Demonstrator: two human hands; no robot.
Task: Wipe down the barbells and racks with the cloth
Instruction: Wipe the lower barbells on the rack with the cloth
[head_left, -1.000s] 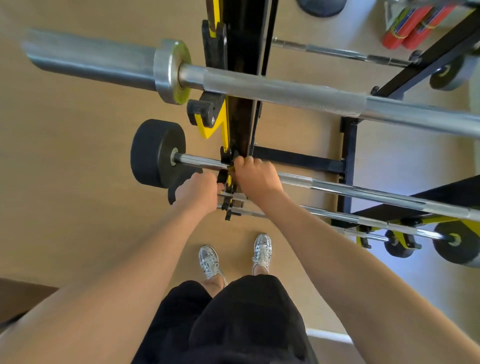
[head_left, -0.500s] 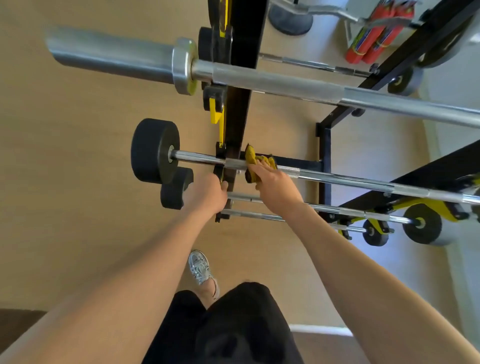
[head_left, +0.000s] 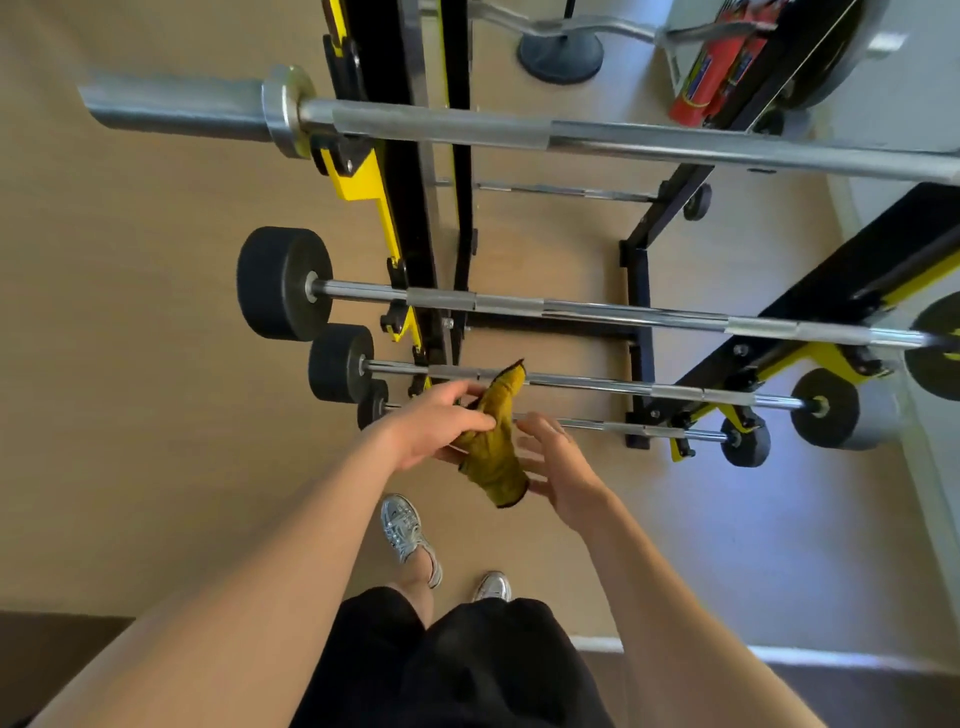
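The person stands over the black-and-yellow steel rack (head_left: 410, 208). The crumpled mustard-yellow cloth (head_left: 493, 447) is off the metal at this moment, held in the air between the two hands, in front of the thin chrome barbell on the lowest pegs (head_left: 623, 427). The left hand (head_left: 431, 426) grasps it round the middle, fingers curled over the bunched fabric. The right hand (head_left: 561, 467) is released, fingers spread and loose just beside the hanging end (whether the thumb touches the hem I cannot tell). To me it looks like a regrip or refold ahead of a wiping pass.

What could go wrong from here: only one hand holds the cloth and a long tail hangs down, so a slack grip would drop it on the tan floor (head_left: 130, 364) by the silver trainers (head_left: 402, 525). Bunched like that, it would wipe with a narrow patch and could skip the knurled sections. The chrome barbell with small black end weights (head_left: 587, 384) just above the hands might roll if nudged and pinch fingers against the rack. The thick silver barbell on top (head_left: 467, 127) lies between head and hands, so leaning in risks a knock.
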